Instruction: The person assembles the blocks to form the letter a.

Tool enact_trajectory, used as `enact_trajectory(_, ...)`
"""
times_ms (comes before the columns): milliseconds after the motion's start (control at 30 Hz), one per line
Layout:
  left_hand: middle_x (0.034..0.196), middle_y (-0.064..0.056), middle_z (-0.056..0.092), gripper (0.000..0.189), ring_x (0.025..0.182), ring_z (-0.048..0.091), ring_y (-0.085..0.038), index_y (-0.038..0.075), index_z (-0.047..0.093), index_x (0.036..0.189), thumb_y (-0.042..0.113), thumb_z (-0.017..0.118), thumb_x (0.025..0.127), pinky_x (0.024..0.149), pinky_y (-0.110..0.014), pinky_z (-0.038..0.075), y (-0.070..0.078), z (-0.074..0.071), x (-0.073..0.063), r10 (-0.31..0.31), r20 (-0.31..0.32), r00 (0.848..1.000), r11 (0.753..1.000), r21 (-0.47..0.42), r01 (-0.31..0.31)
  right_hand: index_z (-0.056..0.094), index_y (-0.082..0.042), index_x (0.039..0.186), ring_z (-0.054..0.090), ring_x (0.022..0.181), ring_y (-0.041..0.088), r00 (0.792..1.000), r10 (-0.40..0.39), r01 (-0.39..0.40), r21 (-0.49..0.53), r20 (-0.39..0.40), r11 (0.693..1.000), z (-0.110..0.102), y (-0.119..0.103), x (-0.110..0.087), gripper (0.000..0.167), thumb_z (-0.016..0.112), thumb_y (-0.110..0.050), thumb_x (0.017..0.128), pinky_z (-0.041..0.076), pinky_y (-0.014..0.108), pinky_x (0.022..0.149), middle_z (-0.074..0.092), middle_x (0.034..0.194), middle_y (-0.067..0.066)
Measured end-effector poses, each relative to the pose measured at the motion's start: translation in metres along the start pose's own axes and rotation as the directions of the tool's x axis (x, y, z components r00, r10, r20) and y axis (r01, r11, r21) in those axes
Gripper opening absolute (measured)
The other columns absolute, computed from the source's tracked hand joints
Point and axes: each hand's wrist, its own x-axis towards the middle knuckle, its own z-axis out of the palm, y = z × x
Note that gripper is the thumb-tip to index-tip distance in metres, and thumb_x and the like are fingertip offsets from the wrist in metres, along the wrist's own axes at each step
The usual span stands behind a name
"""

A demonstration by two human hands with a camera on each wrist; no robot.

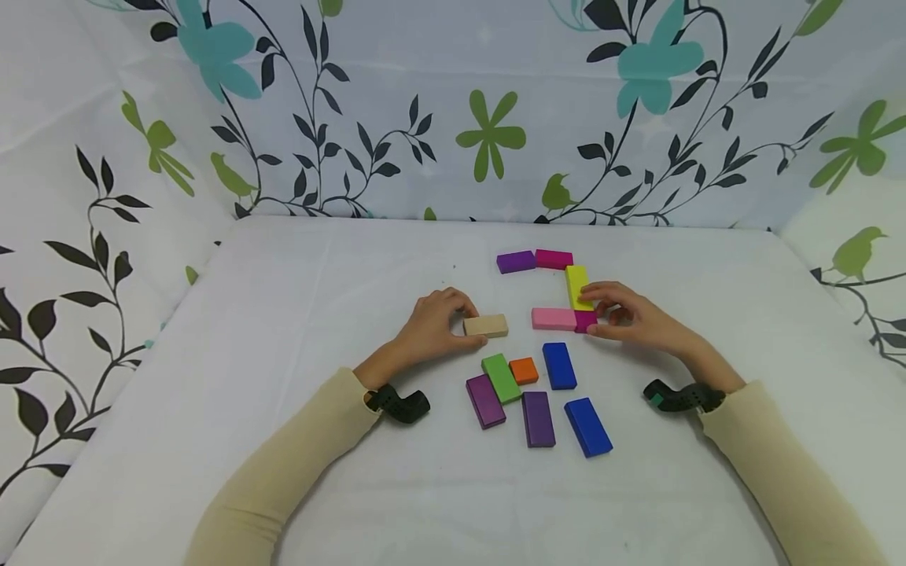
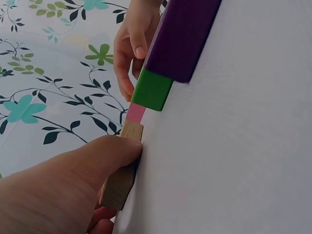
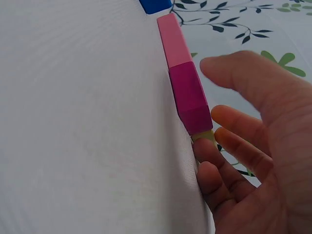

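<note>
Between thumb and fingers, my left hand point(image 1: 437, 324) pinches a plain wooden block point(image 1: 486, 326) on the white table; in the left wrist view the thumb presses along the side of this wooden block point(image 2: 120, 185). My right hand point(image 1: 640, 318) is beside a yellow block point(image 1: 576, 286) and a short magenta block point(image 1: 585, 321), its fingers loosely bent. The right wrist view shows the thumb apart from the magenta block point(image 3: 190, 92), with fingertips close to the yellow one; contact is unclear. A pink block point(image 1: 554, 318) lies end to end with the magenta one.
Behind the yellow block lie a dark pink block point(image 1: 554, 259) and a purple block point(image 1: 516, 262). Nearer the front are a green block point(image 1: 501, 378), an orange block point(image 1: 524, 370), two plum blocks point(image 1: 485, 401) and two blue blocks point(image 1: 560, 365). Patterned cloth point(image 1: 425, 102) stands behind.
</note>
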Motion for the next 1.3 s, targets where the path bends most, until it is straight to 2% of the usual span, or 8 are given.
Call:
enact_trajectory(200, 0.109, -0.003, 0.061, 0.036, 0.107, 0.053, -0.022, 0.014, 0.067, 0.103, 0.042, 0.075, 0.082, 0.1, -0.05, 0.034, 0.006, 0.008, 0.0, -0.048, -0.039, 0.998, 0.998, 0.049, 0.049, 0.058, 0.0, 0.129, 0.051, 0.099, 0.015, 1.0, -0.014, 0.014, 0.002, -0.013, 1.0, 0.0, 0.001, -0.001, 0.042, 0.07, -0.005, 0.088, 0.044, 0.015, 0.078, 0.046, 0.139, 0.018)
enact_trajectory(367, 0.096, -0.002, 0.061, 0.035, 0.093, 0.053, -0.019, 0.012, 0.068, 0.103, 0.039, 0.077, 0.082, 0.094, -0.047, 0.036, 0.011, 0.009, 0.002, -0.089, -0.069, 0.994, 0.995, 0.047, 0.092, 0.059, -0.001, 0.129, 0.051, 0.099, 0.014, 1.0, -0.018, 0.018, 0.006, -0.022, 1.0, 0.001, 0.002, -0.001, 0.042, 0.07, -0.005, 0.088, 0.044, 0.015, 0.079, 0.047, 0.139, 0.018)
enact_trajectory(567, 0.089, -0.002, 0.061, 0.039, 0.087, 0.053, -0.019, 0.009, 0.068, 0.105, 0.038, 0.078, 0.081, 0.094, -0.046, 0.035, 0.021, 0.005, 0.003, -0.138, -0.074, 0.988, 0.989, 0.05, 0.142, 0.058, -0.001, 0.129, 0.051, 0.1, 0.017, 0.999, -0.033, 0.033, 0.029, -0.027, 0.999, 0.001, 0.003, 0.0, 0.043, 0.07, -0.004, 0.088, 0.043, 0.015, 0.079, 0.046, 0.14, 0.017)
enact_trajectory(700, 0.089, -0.002, 0.061, 0.039, 0.087, 0.054, -0.019, 0.01, 0.068, 0.105, 0.04, 0.077, 0.081, 0.093, -0.047, 0.034, 0.026, 0.008, 0.005, -0.154, -0.072, 0.985, 0.985, 0.062, 0.159, 0.059, -0.001, 0.129, 0.051, 0.1, 0.016, 0.999, -0.031, 0.031, 0.018, -0.023, 0.999, 0.0, 0.004, 0.0, 0.042, 0.07, -0.005, 0.088, 0.043, 0.016, 0.079, 0.047, 0.14, 0.017)
enact_trajectory(867, 0.091, -0.001, 0.062, 0.04, 0.088, 0.054, -0.018, 0.012, 0.069, 0.109, 0.041, 0.076, 0.082, 0.093, -0.047, 0.033, 0.028, 0.01, 0.005, -0.156, -0.055, 0.986, 0.985, 0.064, 0.16, 0.06, -0.001, 0.128, 0.051, 0.1, 0.017, 1.0, -0.005, 0.006, 0.016, -0.024, 1.0, 0.0, 0.004, 0.0, 0.041, 0.071, -0.006, 0.088, 0.043, 0.017, 0.079, 0.047, 0.139, 0.017)
enact_trajectory(1033, 0.093, -0.001, 0.062, 0.038, 0.089, 0.053, -0.017, 0.013, 0.069, 0.114, 0.033, 0.075, 0.082, 0.094, -0.048, 0.032, 0.027, 0.006, 0.002, -0.152, -0.02, 0.988, 0.986, 0.062, 0.153, 0.061, -0.003, 0.128, 0.051, 0.1, 0.019, 0.999, 0.025, -0.024, 0.037, -0.022, 0.999, 0.001, 0.004, 0.001, 0.041, 0.071, -0.008, 0.088, 0.043, 0.017, 0.078, 0.047, 0.14, 0.015)
enact_trajectory(1133, 0.093, -0.001, 0.063, 0.036, 0.089, 0.053, -0.017, 0.013, 0.07, 0.113, 0.03, 0.075, 0.082, 0.093, -0.049, 0.031, 0.027, 0.006, 0.002, -0.135, -0.017, 0.991, 0.99, 0.041, 0.136, 0.061, -0.003, 0.127, 0.051, 0.099, 0.018, 0.999, 0.017, -0.016, 0.037, -0.037, 0.999, 0.001, 0.005, 0.001, 0.041, 0.072, -0.008, 0.088, 0.043, 0.016, 0.077, 0.048, 0.14, 0.015)
enact_trajectory(1300, 0.091, 0.001, 0.063, 0.037, 0.088, 0.053, -0.016, 0.015, 0.07, 0.112, 0.035, 0.077, 0.082, 0.093, -0.049, 0.029, 0.028, 0.009, 0.005, -0.127, -0.01, 0.992, 0.992, 0.022, 0.127, 0.061, -0.002, 0.126, 0.051, 0.098, 0.017, 0.999, -0.004, 0.006, 0.043, -0.045, 0.999, 0.001, 0.006, -0.001, 0.04, 0.071, -0.005, 0.088, 0.042, 0.017, 0.076, 0.048, 0.139, 0.017)
